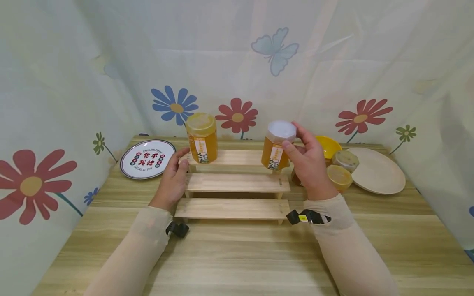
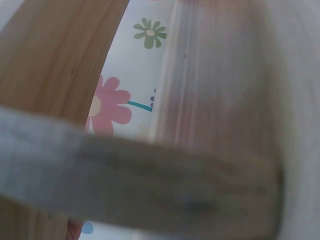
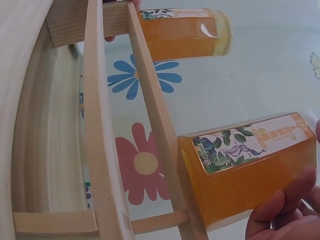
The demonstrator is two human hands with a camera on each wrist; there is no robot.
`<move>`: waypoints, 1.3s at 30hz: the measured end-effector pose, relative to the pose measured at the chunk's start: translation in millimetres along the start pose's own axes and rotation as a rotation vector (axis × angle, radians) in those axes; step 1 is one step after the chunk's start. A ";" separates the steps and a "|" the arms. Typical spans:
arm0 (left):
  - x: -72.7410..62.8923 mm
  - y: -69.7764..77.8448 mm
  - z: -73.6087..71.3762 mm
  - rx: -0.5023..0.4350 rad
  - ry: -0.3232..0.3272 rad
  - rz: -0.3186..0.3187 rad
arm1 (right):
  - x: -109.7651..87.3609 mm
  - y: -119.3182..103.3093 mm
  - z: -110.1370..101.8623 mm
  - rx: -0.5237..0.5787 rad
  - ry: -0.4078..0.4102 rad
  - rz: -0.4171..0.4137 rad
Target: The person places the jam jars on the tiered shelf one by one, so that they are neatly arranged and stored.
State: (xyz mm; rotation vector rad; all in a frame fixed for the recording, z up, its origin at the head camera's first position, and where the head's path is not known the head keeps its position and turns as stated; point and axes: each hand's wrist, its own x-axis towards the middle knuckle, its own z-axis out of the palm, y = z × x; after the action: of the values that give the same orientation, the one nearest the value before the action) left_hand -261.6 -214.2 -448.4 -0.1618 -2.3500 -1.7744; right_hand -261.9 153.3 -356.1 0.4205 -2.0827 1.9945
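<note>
A three-step wooden rack (image 1: pixel 237 182) stands on the table. My left hand (image 1: pixel 173 179) grips the left end of its top step, thumb in front; one of its fingertips shows beyond the wood in the right wrist view. Close by, a jar of amber honey with a yellowish lid (image 1: pixel 202 139) stands on the left of that step. With my right hand (image 1: pixel 309 160) I hold a honey jar with a white lid (image 1: pixel 275 150) by its right side. This jar's base is right at the top step's right end (image 3: pixel 182 200), its label facing me.
To the right are a yellow bowl (image 1: pixel 327 146), jars with yellowish lids (image 1: pixel 340 176) and a round wooden plate (image 1: pixel 381 172). Part of another jar shows behind my right hand. A white plate with red and black lettering (image 1: pixel 147 159) lies left of the rack. A flowered curtain hangs behind.
</note>
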 end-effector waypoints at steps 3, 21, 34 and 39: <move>0.4 -1.0 0.1 -0.003 0.001 -0.001 | 0.9 1.1 1.5 0.021 0.005 -0.008; 2.1 -0.4 -0.1 0.003 0.005 0.012 | 1.5 5.8 5.8 -0.051 0.058 0.041; 3.1 -1.8 0.1 -0.006 0.006 -0.003 | 6.2 4.1 7.8 -0.094 0.075 0.108; 2.7 -1.3 0.3 -0.013 0.006 -0.004 | 8.3 4.8 8.5 -0.111 0.066 0.122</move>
State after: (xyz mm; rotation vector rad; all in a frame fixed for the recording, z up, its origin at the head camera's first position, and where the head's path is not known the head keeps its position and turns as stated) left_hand -264.5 -214.3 -449.1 -0.1537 -2.3370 -1.7895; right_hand -271.1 144.6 -358.0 0.2089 -2.2126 1.9174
